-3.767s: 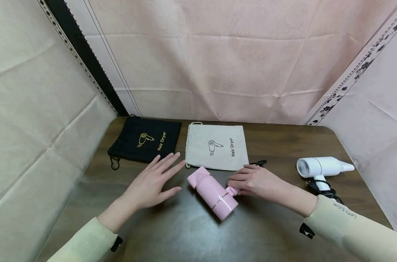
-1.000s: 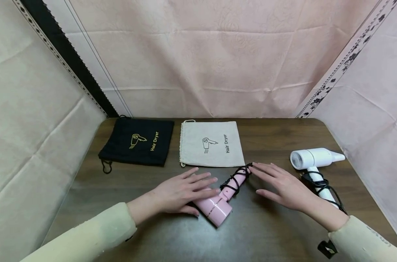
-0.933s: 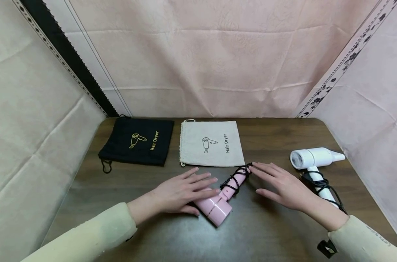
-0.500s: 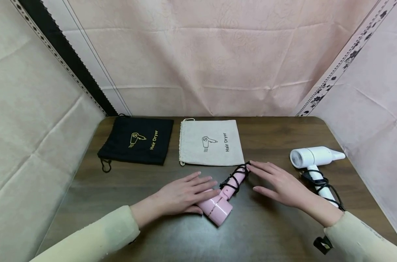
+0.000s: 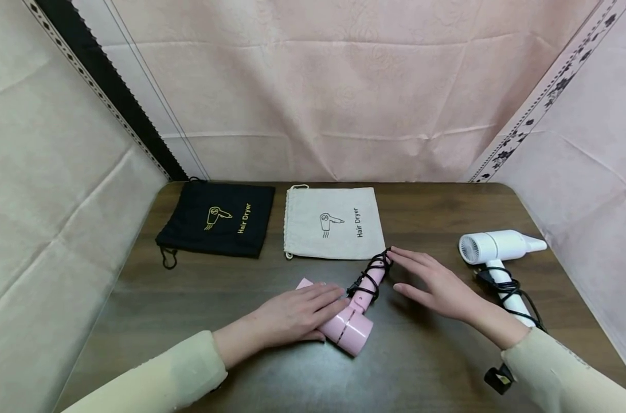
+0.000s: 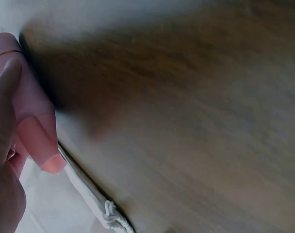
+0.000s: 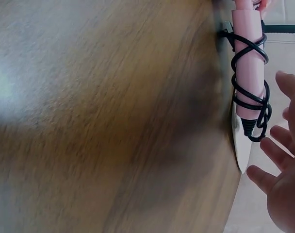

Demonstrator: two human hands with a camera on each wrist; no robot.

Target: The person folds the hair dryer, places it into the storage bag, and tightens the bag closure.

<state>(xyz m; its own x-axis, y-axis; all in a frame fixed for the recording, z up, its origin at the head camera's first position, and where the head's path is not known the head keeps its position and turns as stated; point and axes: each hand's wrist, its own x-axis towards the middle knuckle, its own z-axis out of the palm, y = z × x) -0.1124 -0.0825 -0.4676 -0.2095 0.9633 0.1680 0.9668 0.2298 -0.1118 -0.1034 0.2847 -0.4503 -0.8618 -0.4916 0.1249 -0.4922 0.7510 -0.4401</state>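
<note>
A pink hair dryer (image 5: 350, 330) lies in the middle of the table, a black cord (image 5: 368, 276) wound round its handle. My left hand (image 5: 294, 312) grips its barrel from above; in the left wrist view the thumb lies along one side and the pink nozzle (image 6: 40, 143) sticks out past the hand. Fairly straight fingers spread on my right hand (image 5: 437, 284), whose fingertips are at the handle's corded end. From the right wrist view, a small gap shows between this hand (image 7: 286, 170) and the pink handle (image 7: 249, 73).
Behind the dryer lies a flat white drawstring bag (image 5: 339, 246) printed "Hair Dryer". A black bag (image 5: 225, 241) with the same print in yellow lies to its left. At the right is a white hair dryer (image 5: 499, 246) with its cord wound. Cloth walls (image 5: 313, 115) stand around the table (image 5: 437, 212).
My right hand has let go of the pink dryer's handle. My left hand has come over the barrel and closed round it. The dryer has just shifted slightly to the right.
</note>
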